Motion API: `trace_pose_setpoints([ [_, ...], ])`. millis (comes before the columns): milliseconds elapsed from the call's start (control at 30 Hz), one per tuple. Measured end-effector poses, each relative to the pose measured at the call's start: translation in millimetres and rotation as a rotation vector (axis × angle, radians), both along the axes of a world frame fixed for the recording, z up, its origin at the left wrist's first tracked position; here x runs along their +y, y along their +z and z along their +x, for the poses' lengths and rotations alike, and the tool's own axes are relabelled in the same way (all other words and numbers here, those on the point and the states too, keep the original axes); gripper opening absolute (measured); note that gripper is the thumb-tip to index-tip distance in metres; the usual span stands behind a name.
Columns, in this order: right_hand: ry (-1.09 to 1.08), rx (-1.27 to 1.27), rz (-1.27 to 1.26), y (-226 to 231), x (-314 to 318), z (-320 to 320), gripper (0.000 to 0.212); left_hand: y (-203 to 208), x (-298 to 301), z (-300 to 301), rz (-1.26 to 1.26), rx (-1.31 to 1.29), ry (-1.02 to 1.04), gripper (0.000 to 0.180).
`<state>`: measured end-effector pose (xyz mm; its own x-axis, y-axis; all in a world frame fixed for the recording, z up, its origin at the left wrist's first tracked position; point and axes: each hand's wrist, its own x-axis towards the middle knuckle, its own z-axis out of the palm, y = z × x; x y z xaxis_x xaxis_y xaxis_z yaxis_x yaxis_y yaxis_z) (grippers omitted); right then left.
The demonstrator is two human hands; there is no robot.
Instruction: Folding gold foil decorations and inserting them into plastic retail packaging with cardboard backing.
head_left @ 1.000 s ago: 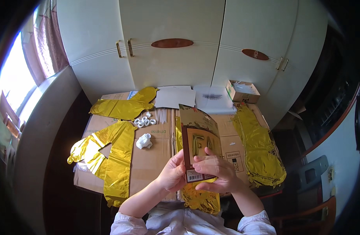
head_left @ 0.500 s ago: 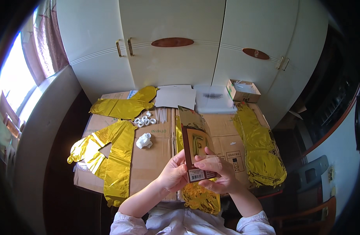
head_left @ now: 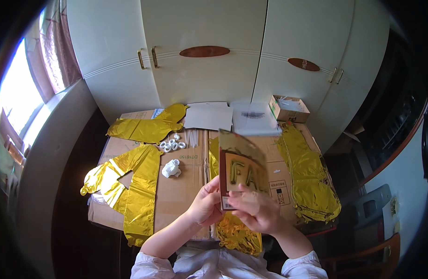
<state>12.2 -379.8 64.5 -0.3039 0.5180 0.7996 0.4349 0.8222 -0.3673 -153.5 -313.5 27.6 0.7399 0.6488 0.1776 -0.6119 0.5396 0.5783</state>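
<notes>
In front of my chest I hold up a folded printed card (head_left: 226, 160), dark red at its left edge, with gold balloon letters pictured on its front. My left hand (head_left: 206, 202) pinches its lower left edge. My right hand (head_left: 257, 208) is slightly blurred; its fingers lie stretched and apart across the lower front of the card. Below the hands, crinkled gold foil (head_left: 239, 235) hangs at the table's near edge by my lap. Behind the card, another strip of gold foil (head_left: 213, 160) is partly covered.
Cardboard (head_left: 186, 181) covers the table. A flat gold letter balloon (head_left: 142, 181) lies left, another foil balloon (head_left: 144, 129) behind it, one (head_left: 309, 179) right. Nearby are white rings (head_left: 172, 145), clear sticks (head_left: 191, 137), a crumpled white wad (head_left: 171, 168), white sheets (head_left: 208, 115) and a small box (head_left: 290, 109).
The card has turned and shifted slightly right, so more of its pictured front shows. My right hand has slid a little over it; my left hand keeps its hold.
</notes>
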Motion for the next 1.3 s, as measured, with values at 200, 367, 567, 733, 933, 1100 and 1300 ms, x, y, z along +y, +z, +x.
trace_pose_setpoints([
  [200, -0.307, -0.409, 0.53, 6.0, 0.5, 10.3, 0.02, 13.1, 9.8, 4.3, 0.303, 0.094, 0.103, 0.042],
  [367, -0.607, -0.308, 0.672, 35.2, -2.0, 73.2, 0.033, 44.6, 70.3, -13.4, 1.273, 0.847, 1.101, 0.036],
  [567, -1.038, 0.221, 0.788, 34.4, -36.6, 139.7, 0.03, 76.9, 157.8, 11.7, 2.083, 1.245, 1.538, 0.042],
  [733, -0.945, 0.007, 0.845, 38.9, -51.6, 127.8, 0.025, -12.2, 240.5, 60.8, 2.414, 1.797, 1.172, 0.048],
  [933, -0.87, 0.194, 0.543, 10.2, -48.0, 115.8, 0.023, -61.4, 271.6, 97.7, 1.876, 1.932, 0.562, 0.046],
  [1100, -0.547, 1.012, 0.246, -15.7, -15.2, 120.4, 0.041, -38.2, 220.5, 87.5, 1.344, 1.29, 0.434, 0.064],
  [1300, -0.287, 1.451, -0.04, -47.7, 21.6, 101.5, 0.032, 2.4, 143.7, 10.6, 0.786, 0.394, -0.158, 0.064],
])
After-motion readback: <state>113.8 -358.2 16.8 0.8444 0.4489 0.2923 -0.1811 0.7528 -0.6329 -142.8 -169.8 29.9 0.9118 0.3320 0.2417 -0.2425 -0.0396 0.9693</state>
